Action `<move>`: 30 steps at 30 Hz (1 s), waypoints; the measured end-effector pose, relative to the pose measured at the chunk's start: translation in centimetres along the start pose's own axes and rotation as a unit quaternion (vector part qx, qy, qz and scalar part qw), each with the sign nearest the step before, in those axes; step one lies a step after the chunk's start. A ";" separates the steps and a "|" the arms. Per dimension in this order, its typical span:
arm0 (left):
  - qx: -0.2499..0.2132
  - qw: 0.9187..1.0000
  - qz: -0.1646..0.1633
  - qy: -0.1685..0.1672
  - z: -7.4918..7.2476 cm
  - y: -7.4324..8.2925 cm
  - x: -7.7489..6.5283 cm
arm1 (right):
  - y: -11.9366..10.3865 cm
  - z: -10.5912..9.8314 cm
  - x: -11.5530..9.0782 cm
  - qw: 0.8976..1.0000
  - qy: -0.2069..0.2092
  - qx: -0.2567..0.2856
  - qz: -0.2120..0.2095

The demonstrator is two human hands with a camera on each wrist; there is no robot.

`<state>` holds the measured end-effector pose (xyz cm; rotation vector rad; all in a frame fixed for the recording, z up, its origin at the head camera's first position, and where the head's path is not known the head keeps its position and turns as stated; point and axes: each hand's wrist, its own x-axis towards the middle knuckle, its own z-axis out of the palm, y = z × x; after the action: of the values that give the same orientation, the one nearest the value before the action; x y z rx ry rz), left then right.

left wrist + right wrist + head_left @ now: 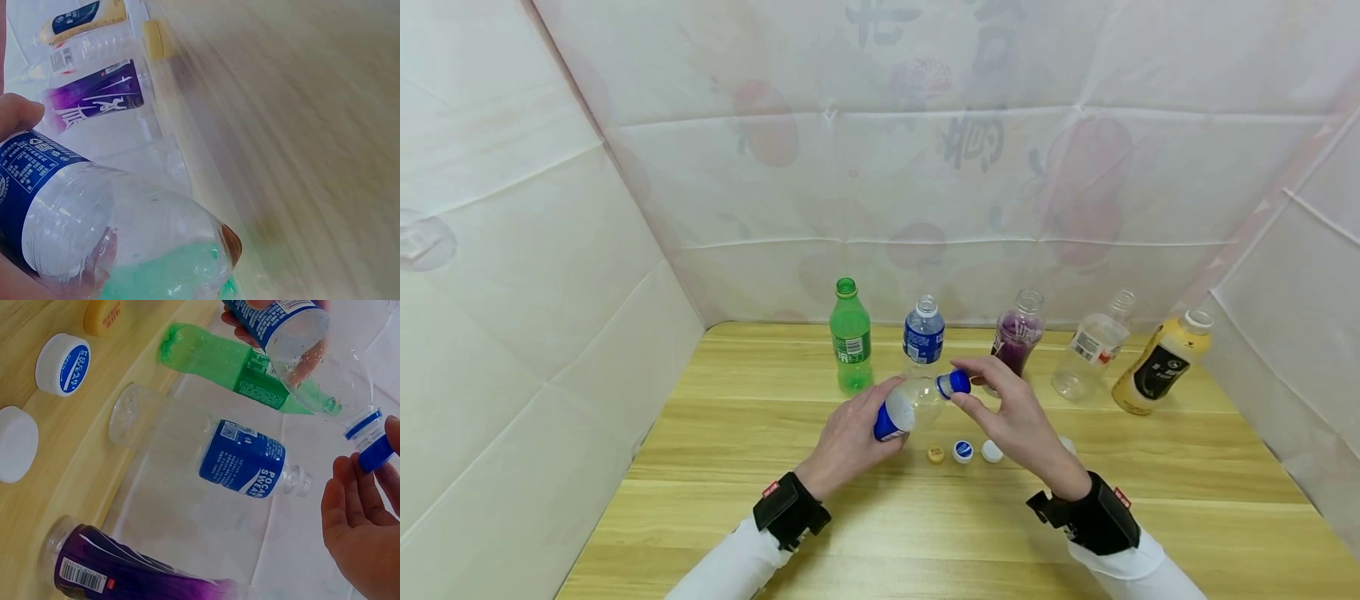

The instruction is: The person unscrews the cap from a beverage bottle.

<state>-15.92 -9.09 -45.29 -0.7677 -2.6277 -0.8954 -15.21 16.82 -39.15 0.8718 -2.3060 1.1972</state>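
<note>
My left hand (850, 437) grips a clear plastic bottle (922, 402) with a blue label round its body. The bottle is tilted, its neck pointing up to the right. At that neck my right hand (1013, 421) pinches a blue cap (376, 454) between thumb and fingers. Whether the cap is screwed tight cannot be told. In the left wrist view, the held bottle's bottom half (144, 225) shows, apparently without liquid. Below the hands lie a yellow cap (936, 454), a white cap with a blue top (962, 452) and a plain white cap (992, 452).
Uncapped bottles stand along the back: green (852, 337), blue-labelled clear (923, 337), purple-labelled (1018, 337), clear with a white label (1090, 350), and yellow with a black label (1161, 367). Another white cap (1067, 446) is partly hidden behind my right wrist. Cloth walls (850, 192) surround the wooden table (925, 542).
</note>
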 end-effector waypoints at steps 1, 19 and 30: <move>-0.001 1.000 -0.001 0.003 -0.1 -0.1 -0.1 | 0.0 0.0 0.0 1.000 0.000 0.000 0.004; -0.052 0.995 -0.057 0.068 -3.0 -1.3 -0.5 | 0.9 2.5 -0.6 0.996 -0.080 -0.040 0.023; -0.056 0.993 -0.058 0.085 -3.4 -2.1 -1.0 | 1.2 5.4 -0.7 0.972 -0.200 -0.124 0.027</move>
<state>-16.07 -13.06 -44.05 -0.5410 -2.5103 -1.0983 -15.81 13.13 -43.22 1.0372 -2.7377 0.7796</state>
